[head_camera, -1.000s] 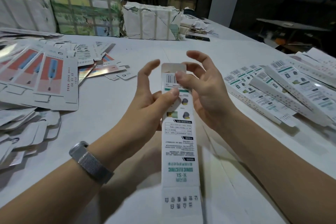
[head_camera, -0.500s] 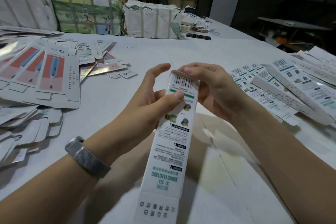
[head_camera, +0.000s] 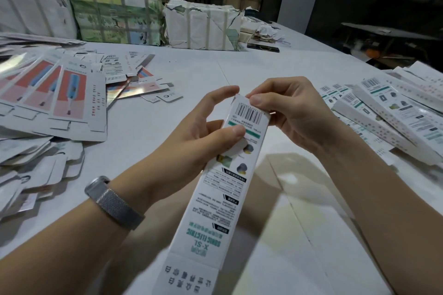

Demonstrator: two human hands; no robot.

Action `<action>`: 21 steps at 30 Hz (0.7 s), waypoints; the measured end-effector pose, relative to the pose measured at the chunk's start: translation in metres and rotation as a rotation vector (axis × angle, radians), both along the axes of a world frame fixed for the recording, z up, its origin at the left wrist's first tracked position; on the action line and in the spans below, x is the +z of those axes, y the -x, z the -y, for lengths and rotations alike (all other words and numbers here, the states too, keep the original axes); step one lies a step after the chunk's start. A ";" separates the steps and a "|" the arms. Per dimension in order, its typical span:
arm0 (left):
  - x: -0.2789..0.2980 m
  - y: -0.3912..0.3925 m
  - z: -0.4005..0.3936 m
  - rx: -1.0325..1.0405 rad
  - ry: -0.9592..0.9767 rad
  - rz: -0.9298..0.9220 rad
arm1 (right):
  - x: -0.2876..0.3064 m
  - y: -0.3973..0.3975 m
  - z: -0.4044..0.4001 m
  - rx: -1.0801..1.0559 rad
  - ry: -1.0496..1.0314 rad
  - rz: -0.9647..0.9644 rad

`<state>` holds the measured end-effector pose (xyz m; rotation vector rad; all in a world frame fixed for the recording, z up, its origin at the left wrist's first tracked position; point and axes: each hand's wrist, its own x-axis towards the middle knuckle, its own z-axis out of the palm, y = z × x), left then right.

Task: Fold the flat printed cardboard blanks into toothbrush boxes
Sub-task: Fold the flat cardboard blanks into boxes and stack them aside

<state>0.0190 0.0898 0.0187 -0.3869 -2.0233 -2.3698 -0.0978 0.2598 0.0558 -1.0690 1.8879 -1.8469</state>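
Cardboard long white printed toothbrush box (head_camera: pixel 223 189) gripped mid-body by left hand (head_camera: pixel 201 139); right hand (head_camera: pixel 287 112) pinching top flap. Tuck squarely, avoid creasing.

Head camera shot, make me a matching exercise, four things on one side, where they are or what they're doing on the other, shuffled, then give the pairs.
Things:
1. left hand
2. right hand
3. flat blanks with red panels
4. folded boxes pile

Places or states:
A. lying on the table's right side
B. pinches the far, barcode end of the box
C. spread on the table's left side
D. grips the box lower down, thumb on the green stripe

Pairs: 1-D, 2-B, 3-C, 4-A
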 end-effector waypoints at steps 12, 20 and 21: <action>0.004 -0.001 0.000 0.158 -0.091 -0.043 | -0.007 -0.003 0.003 0.081 -0.018 0.063; 0.000 0.003 0.004 0.241 -0.022 -0.110 | -0.012 -0.007 0.011 0.167 0.050 0.233; 0.000 0.003 0.005 0.243 -0.018 -0.118 | -0.013 -0.007 0.011 0.169 0.052 0.238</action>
